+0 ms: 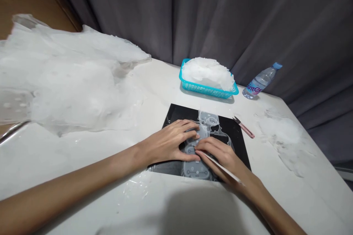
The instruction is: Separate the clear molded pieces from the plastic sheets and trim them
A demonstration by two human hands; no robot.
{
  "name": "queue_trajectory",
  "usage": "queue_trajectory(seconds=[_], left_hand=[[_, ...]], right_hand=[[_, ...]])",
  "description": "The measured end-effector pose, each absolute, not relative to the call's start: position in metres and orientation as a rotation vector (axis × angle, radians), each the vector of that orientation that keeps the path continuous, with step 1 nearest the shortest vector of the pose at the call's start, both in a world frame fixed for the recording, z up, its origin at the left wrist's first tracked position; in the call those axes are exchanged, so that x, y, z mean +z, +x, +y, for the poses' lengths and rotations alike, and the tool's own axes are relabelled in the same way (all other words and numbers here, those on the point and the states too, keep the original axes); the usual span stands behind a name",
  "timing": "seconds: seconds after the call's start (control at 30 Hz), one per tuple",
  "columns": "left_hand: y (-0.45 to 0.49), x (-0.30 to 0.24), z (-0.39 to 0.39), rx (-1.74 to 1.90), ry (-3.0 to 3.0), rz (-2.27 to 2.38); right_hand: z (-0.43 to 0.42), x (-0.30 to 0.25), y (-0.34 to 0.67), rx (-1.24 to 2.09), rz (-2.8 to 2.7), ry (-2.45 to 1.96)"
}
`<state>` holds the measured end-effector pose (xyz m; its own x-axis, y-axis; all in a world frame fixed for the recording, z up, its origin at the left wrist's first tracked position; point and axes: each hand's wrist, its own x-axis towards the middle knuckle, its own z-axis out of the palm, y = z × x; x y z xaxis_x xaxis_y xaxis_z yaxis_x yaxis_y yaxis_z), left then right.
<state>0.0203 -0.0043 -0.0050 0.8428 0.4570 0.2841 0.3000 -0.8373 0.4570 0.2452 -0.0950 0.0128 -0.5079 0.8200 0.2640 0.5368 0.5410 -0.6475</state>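
Note:
On a black mat [239, 143] lies a translucent, silicone-like sheet [196, 170] with moulded rounded shapes and cut-out gaps. My left hand [173, 141] rests over the sheet's left side, fingers spread and thumb apart, pressing on it. Close beside it, my right hand [223, 152] grips a thin white stick-like tool [224, 170], slanting from the fingertips back over the wrist. Its working tip is hidden by my fingers, at the middle of the sheet. Pink-handled thread snips [244, 127] lie at the mat's right edge.
A heap of translucent sheets [68, 77] covers the table's left. Behind the mat stands a turquoise basket [206, 90] filled with white translucent pieces [208, 73]. A water bottle [260, 82] stands right of it. Clear scraps [284, 132] lie at right; a dark curtain [215, 14] hangs behind.

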Motion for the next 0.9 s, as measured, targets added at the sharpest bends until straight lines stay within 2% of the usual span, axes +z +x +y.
queue_trajectory(seconds=[0.37,0.8,0.9], left_hand=[[0.02,-0.002,-0.003,0.531,2.576,0.551],[0.019,-0.003,-0.004,0.492,2.678,0.555],[0.02,-0.003,-0.004,0.489,2.667,0.539]], right_hand=[[-0.098,0.023,0.263,0.79,-2.154,-1.096],[-0.092,0.02,0.265,0.566,-2.309,-1.087],[-0.095,0.027,0.271,0.64,-2.26,-1.148]])
